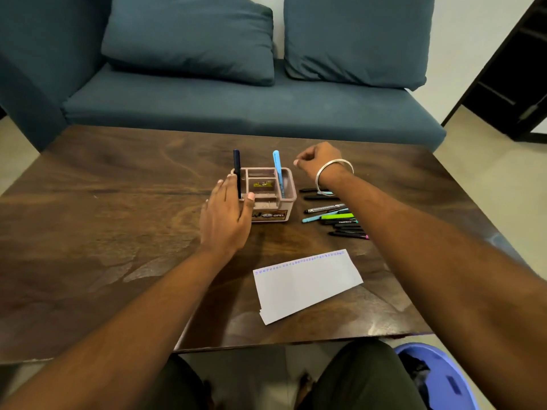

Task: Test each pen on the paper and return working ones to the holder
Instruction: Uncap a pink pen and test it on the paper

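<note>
The left hand (226, 216) rests against the left side of the holder (268, 190), fingers straight along its wall and the thumb laid on its near rim, steadying rather than gripping it. The right hand (318, 161) hangs above the table (118, 202) just right of the holder, fingers curled in with nothing in them. A dark pen (237, 170) stands upright in the holder's left compartment, a light blue pen (278, 173) leans in the right one. More pens (337, 217) lie in a row to the right. The paper (307, 285), scribbled along its far edge, lies nearer the person.
</note>
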